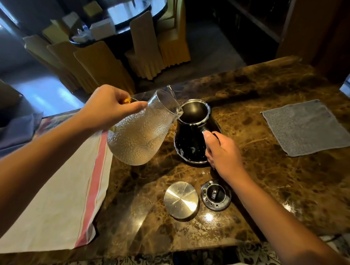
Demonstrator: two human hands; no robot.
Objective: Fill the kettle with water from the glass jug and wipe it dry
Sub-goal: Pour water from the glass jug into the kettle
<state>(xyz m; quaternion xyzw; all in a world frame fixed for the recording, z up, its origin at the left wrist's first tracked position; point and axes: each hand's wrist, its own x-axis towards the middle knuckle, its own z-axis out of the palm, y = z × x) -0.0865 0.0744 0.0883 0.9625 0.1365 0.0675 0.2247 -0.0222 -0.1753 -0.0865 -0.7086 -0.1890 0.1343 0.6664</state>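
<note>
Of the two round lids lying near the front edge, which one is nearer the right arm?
The black lid, with holes and a centre fitting; the plain steel lid lies to its left.

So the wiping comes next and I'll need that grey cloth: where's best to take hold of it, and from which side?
Pinch the grey cloth at its near-left corner, coming in from the left, the kettle side. It lies flat and spread on the marble counter, and that corner is closest to the right hand now gripping the kettle's handle.

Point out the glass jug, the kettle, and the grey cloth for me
glass jug (139, 140): head view, on its textured belly.
kettle (190, 143): head view, on its dark side wall.
grey cloth (304, 126): head view, on the middle of the cloth.
</note>
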